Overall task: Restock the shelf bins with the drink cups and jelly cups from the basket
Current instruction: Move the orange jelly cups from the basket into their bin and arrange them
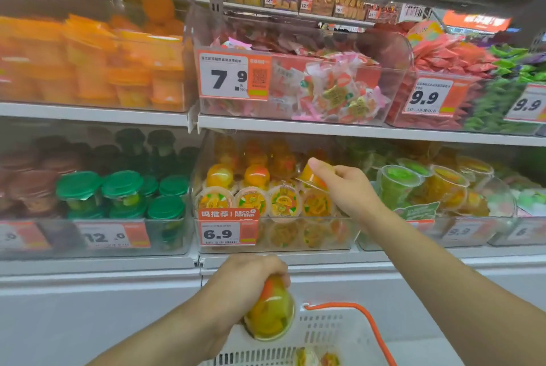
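My right hand [344,188] pinched an orange jelly cup [310,178] over the clear bin [277,235] at the frame's centre, right of the 6.9 price tag [227,228]. My left hand [245,280], fingers curled, gripped a yellow jelly cup [270,314] from above at lower centre, just over the white basket [328,333] with its orange handle [363,318].

The scene is viewed from a single wide-angle camera worn on the head, aimed forward and slightly down at a shop shelf [295,122] standing close in front. Bins of cups are seen at the middle, the shelf lines being bowed by the lens. Both forearms are taken in from the near edge, and a white basket [328,336] is cut off at the bottom.
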{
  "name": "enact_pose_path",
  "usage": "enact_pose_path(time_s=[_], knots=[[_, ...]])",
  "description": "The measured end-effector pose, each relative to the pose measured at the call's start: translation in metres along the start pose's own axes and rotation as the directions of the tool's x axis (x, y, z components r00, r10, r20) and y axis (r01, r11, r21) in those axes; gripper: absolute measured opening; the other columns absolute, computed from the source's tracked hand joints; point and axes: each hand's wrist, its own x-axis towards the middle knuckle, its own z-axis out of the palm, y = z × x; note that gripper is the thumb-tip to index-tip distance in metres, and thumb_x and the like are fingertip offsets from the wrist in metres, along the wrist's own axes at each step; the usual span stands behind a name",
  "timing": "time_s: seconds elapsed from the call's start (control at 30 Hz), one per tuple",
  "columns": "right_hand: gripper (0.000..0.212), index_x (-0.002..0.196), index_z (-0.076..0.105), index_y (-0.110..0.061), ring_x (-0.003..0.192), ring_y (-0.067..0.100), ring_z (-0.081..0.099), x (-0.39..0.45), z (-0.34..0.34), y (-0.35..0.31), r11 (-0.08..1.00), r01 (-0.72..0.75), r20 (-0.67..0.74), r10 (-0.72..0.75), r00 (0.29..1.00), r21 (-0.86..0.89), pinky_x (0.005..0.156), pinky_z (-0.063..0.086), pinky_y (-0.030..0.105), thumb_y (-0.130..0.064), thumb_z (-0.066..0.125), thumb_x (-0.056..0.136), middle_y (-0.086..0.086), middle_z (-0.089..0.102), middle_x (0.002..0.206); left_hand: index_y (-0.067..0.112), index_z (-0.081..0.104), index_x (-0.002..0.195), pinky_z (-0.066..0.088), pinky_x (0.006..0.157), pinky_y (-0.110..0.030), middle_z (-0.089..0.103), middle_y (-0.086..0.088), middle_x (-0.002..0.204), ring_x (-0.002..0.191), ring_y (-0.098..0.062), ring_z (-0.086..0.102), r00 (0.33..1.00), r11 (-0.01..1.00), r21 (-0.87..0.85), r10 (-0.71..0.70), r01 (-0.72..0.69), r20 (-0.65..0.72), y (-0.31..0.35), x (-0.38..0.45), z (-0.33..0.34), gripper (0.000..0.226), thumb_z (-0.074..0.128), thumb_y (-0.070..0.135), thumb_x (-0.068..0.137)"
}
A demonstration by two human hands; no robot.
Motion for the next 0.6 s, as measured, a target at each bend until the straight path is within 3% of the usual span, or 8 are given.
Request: enact_pose_path(time_s=[0.1, 0.2, 0.3, 0.37, 0.47, 0.6], knots=[[0.053, 0.089, 0.073, -0.007, 0.078, 0.021, 0.066, 0.034, 0.013, -0.007, 0.999, -0.005, -0.049, 0.003, 0.999, -0.038, 0.076, 0.053, 0.036, -0.059, 0.066, 0.086, 0.003, 0.071, 0.080, 0.021, 0.076, 0.065, 0.049, 0.071, -0.026, 0.072, 0.003, 0.078, 0.074, -0.013, 0.063, 1.000, 0.998, 0.057, 0.014, -0.015, 0.028, 0.004, 0.003, 0.001, 0.017, 0.069, 0.033, 0.072], [0.065, 0.104, 0.073, -0.007, 0.096, 0.025, 0.068, 0.063, 0.027, -0.010, 0.996, 0.010, -0.066, -0.016, 0.998, -0.094, 0.091, 0.055, 0.043, -0.063, 0.073, 0.071, 0.005, 0.074, 0.101, 0.023, 0.077, 0.067, 0.048, 0.065, -0.014, 0.072, 0.007, 0.077, 0.066, 0.001, 0.061, 0.997, 0.988, 0.154, 0.009, -0.021, 0.078, 0.007, 0.008, 0.002, 0.018, 0.066, 0.034, 0.076], [0.060, 0.115, 0.067, -0.002, 0.104, 0.029, 0.065, 0.083, 0.037, -0.015, 0.965, -0.062, -0.021, 0.059, 0.998, -0.256, 0.093, 0.054, 0.042, -0.047, 0.078, 0.077, 0.010, 0.069, 0.110, 0.025, 0.074, 0.063, 0.046, 0.066, -0.011, 0.072, 0.005, 0.084, 0.074, 0.002, 0.062, 0.993, 0.986, 0.164, 0.002, -0.022, 0.119, 0.008, 0.010, 0.002, 0.019, 0.065, 0.041, 0.067], [0.048, 0.110, 0.067, -0.001, 0.096, 0.028, 0.066, 0.091, 0.041, -0.016, 0.946, -0.102, 0.031, 0.117, 0.993, -0.307, 0.087, 0.056, 0.040, -0.038, 0.077, 0.082, 0.012, 0.068, 0.100, 0.024, 0.074, 0.063, 0.045, 0.072, -0.015, 0.073, 0.004, 0.092, 0.084, -0.006, 0.062, 0.993, 0.992, 0.127, -0.024, 0.009, 0.112, 0.011, 0.009, 0.000, 0.019, 0.066, 0.034, 0.076], [0.037, 0.096, 0.068, -0.001, 0.066, 0.023, 0.060, 0.096, 0.043, -0.015, 0.941, -0.152, 0.039, 0.172, 0.984, -0.303, 0.067, 0.052, 0.035, -0.033, 0.077, 0.081, 0.009, 0.062, 0.072, 0.024, 0.075, 0.062, 0.046, 0.071, -0.016, 0.073, 0.005, 0.084, 0.078, -0.006, 0.061, 0.993, 0.991, 0.130, -0.008, -0.008, 0.122, 0.008, 0.017, -0.005, 0.023, 0.063, 0.030, 0.081], [0.023, 0.082, 0.067, 0.002, 0.061, 0.026, 0.060, 0.098, 0.044, -0.010, 0.964, -0.183, 0.031, 0.193, 0.981, -0.192, 0.078, 0.058, 0.044, -0.020, 0.075, 0.082, 0.015, 0.062, 0.064, 0.022, 0.075, 0.063, 0.045, 0.058, -0.010, 0.067, 0.015, 0.057, 0.057, 0.004, 0.058, 0.989, 0.996, 0.084, -0.040, 0.028, 0.140, 0.006, 0.024, -0.008, 0.031, 0.059, 0.032, 0.086]])
